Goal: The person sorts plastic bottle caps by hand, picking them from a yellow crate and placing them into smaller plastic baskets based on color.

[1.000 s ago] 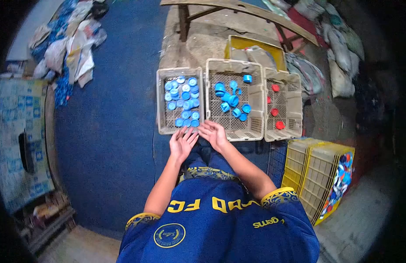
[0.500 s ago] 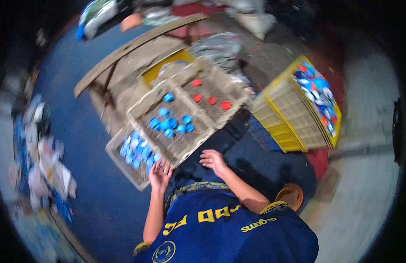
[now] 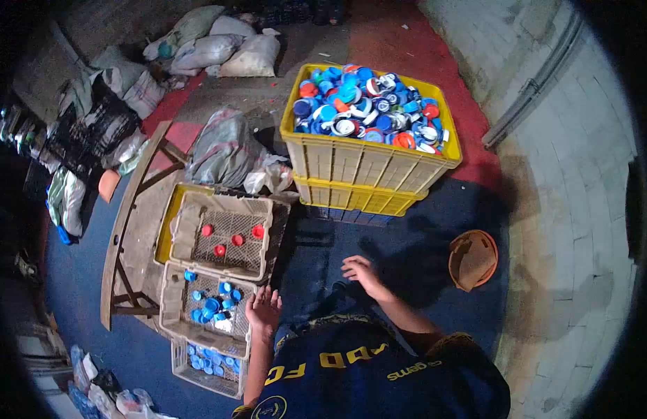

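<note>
My left hand (image 3: pixel 265 309) is open with spread fingers, beside the right edge of the middle beige crate (image 3: pixel 171 302). Blue bottle caps (image 3: pixel 212 306) lie scattered on that crate's mesh floor. My right hand (image 3: pixel 364 276) hangs over the dark blue floor, fingers apart and holding nothing. Beyond the middle crate, another beige crate (image 3: pixel 266 241) has several red caps (image 3: pixel 238 239) in it. On the near side, a third crate (image 3: pixel 229 392) contains blue and pale caps (image 3: pixel 210 362), partly hidden by my left forearm.
A yellow-rimmed bin (image 3: pixel 365 164) heaped with mixed caps (image 3: pixel 369 112) stands ahead, stacked on another. An orange bowl-like container (image 3: pixel 473 260) sits at right near the wall (image 3: pixel 575 230). A curved wooden bench (image 3: pixel 121 237) is left of the crates. Sacks (image 3: pixel 250 56) lie at the back.
My view has turned right, bringing the cap-filled bin to straight ahead. Relative to the crates, my left hand has gone from the near crate's corner to the middle crate's edge. Both hands stay open.
</note>
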{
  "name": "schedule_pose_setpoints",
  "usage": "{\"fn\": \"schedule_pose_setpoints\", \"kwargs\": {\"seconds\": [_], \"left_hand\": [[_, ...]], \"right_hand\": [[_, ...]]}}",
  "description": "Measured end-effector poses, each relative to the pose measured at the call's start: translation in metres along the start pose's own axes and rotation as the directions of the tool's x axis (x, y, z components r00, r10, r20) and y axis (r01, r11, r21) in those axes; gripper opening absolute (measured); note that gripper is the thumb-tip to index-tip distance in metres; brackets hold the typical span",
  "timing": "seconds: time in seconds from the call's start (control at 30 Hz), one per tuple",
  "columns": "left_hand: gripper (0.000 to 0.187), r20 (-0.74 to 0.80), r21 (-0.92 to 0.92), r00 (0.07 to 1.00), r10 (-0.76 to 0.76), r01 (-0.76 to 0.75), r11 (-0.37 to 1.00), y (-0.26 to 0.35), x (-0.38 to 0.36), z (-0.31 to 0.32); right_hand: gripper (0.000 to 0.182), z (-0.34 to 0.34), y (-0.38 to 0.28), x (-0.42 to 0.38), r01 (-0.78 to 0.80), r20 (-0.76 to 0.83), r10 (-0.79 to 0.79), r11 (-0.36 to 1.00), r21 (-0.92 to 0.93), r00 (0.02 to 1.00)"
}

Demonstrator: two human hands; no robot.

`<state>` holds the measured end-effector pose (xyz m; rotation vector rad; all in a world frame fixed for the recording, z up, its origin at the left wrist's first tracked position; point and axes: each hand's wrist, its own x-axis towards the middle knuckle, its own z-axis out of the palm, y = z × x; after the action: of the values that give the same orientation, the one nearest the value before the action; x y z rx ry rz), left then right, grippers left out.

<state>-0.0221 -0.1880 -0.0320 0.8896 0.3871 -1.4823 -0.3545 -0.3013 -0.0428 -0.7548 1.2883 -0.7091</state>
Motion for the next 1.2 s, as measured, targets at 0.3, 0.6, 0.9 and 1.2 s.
{"fn": "schedule_pose_setpoints", "kwargs": {"seconds": [0.3, 0.6, 0.9, 1.2], "left_hand": [[0.036, 0.150, 0.180, 0.978, -0.146, 0.118, 0.977, -0.042, 0.049, 0.108], [0.036, 0.227, 0.259, 0.940, -0.253, 0.193, 0.947, -0.051, 0.128, 0.215], [0.045, 0.320, 0.424, 0.904, -0.283, 0.131, 0.896, -0.015, 0.195, 0.339], [0.042, 0.517, 0.481, 0.829, -0.214, -0.074, 0.873, 0.019, 0.197, 0.416]], "right_hand": [[0.020, -0.086, -0.034, 0.059, 0.308, -0.241, -0.429, 0.857, -0.413, 0.870], [0.027, -0.003, -0.259, 0.127, 0.565, 0.025, -0.872, 0.295, -0.771, 0.490], [0.054, 0.047, -0.356, 0.250, 0.212, 0.127, -0.817, -0.006, -0.977, 0.563], [0.055, 0.041, -0.367, 0.252, 0.242, -0.007, -0.832, 0.170, -0.955, 0.555]]}}
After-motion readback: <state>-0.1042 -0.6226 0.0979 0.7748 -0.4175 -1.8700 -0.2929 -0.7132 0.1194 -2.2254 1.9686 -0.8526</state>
